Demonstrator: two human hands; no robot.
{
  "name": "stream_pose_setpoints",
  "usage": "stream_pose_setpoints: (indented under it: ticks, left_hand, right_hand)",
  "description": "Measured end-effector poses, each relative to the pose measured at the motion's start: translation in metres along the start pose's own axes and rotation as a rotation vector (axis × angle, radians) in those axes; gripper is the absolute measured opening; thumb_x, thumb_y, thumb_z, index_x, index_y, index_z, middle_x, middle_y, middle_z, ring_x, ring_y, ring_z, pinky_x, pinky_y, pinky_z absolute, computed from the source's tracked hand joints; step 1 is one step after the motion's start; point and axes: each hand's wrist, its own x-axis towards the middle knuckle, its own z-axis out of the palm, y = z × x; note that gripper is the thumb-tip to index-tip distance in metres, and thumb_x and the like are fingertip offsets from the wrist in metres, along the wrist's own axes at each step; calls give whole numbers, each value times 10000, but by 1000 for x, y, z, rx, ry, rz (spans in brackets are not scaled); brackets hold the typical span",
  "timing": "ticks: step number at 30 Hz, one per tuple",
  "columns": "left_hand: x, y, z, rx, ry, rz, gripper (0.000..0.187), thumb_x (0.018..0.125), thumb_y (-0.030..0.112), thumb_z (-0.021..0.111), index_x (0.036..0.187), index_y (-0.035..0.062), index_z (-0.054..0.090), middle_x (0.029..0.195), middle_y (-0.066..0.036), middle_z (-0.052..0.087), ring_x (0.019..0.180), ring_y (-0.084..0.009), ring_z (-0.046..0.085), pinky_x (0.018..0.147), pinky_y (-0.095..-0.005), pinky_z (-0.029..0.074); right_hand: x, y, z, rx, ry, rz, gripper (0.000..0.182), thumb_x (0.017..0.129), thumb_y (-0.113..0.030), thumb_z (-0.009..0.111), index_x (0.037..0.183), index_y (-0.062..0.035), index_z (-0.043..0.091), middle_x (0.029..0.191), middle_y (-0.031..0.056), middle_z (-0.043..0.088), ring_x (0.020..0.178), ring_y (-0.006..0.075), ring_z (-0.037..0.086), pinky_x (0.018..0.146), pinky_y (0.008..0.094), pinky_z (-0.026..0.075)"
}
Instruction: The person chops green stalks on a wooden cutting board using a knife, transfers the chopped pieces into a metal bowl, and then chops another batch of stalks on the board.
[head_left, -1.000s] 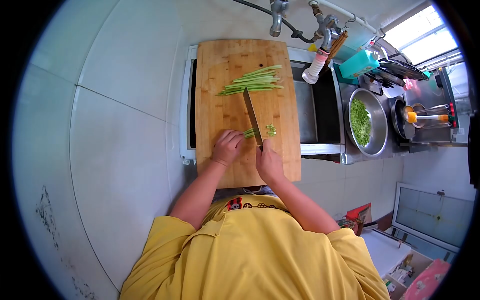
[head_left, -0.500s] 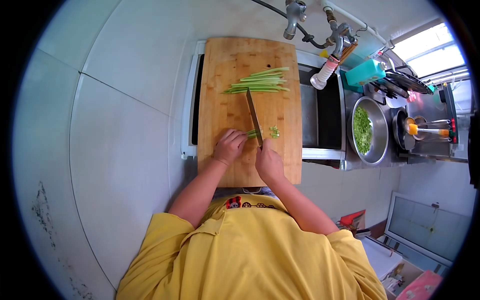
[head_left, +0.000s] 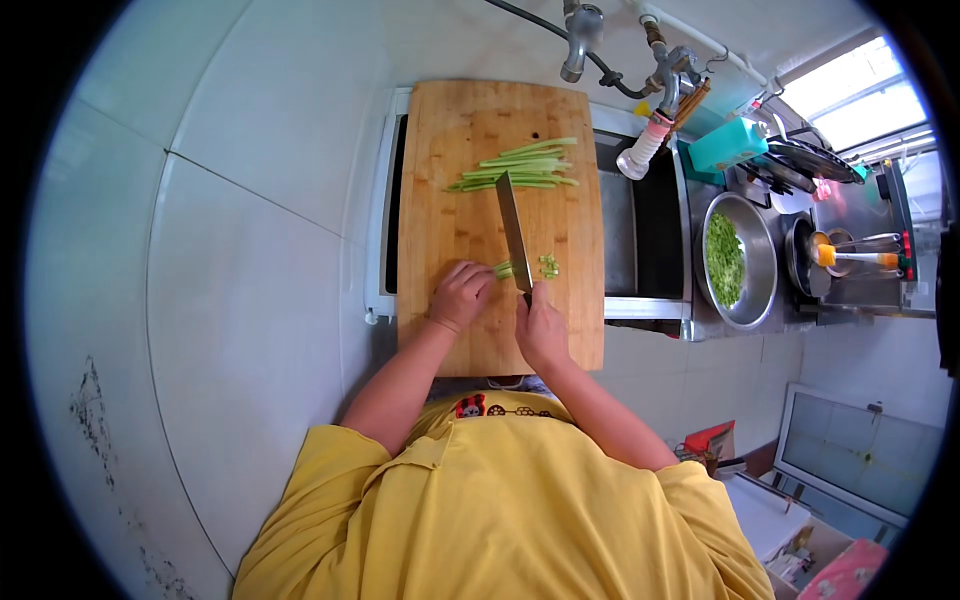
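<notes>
On a wooden cutting board [head_left: 450, 130], my left hand [head_left: 461, 296] holds a short bunch of green stalks [head_left: 503, 270] with its fingers pressed together. My right hand [head_left: 543, 330] grips the handle of a knife [head_left: 514, 232], its blade pointing away from me and standing at the right end of the bunch. A small heap of cut green pieces [head_left: 549, 266] lies just right of the blade. Farther up the board rests a pile of long green stalks [head_left: 520, 166], near the knife's tip.
Right of the board is a sink [head_left: 619, 225] under a faucet [head_left: 675, 75]. A steel bowl [head_left: 763, 265] of chopped greens stands beyond it, near a teal container [head_left: 728, 145] and pans. White tiled wall [head_left: 240, 260] rises on the left.
The knife and my right hand have shifted slightly to the right, with more of the blade's side showing. My left hand remains at the bunch.
</notes>
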Motion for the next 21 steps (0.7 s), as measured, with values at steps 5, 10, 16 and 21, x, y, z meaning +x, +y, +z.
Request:
stream_pose_setpoints:
  ticks: [5, 10, 16, 21]
  left_hand:
    - [2, 2, -1, 3, -1, 0, 99, 726, 10, 669, 819, 43, 668, 879, -59, 660, 843, -232, 614, 754, -323, 520]
    - [2, 2, -2, 0, -16, -11, 92, 731, 15, 667, 819, 41, 666, 878, -61, 660, 842, -240, 612, 753, -327, 518]
    - [3, 2, -2, -4, -19, -3, 65, 743, 26, 661, 806, 41, 656, 875, -64, 656, 843, -248, 607, 749, -330, 515]
    - [4, -1, 0, 7, -4, 27, 106, 722, -7, 673, 814, 43, 663, 881, -79, 659, 837, -253, 616, 743, -337, 516]
  right_hand:
    - [0, -6, -3, -39, -37, 14, 204, 927, -189, 492, 955, -15, 388, 685, 250, 603, 642, 443, 588, 577, 528, 453]
    - [3, -8, -3, -59, -80, 31, 195, 921, -175, 489, 965, -18, 382, 682, 249, 603, 653, 448, 589, 581, 534, 456]
    - [14, -5, 2, -52, -101, 18, 195, 905, -163, 496, 985, -24, 385, 686, 248, 604, 652, 450, 588, 584, 541, 453]
    - [15, 2, 5, -52, -56, 13, 201, 904, -178, 501, 1001, -33, 401, 692, 244, 607, 655, 443, 591, 584, 535, 453]
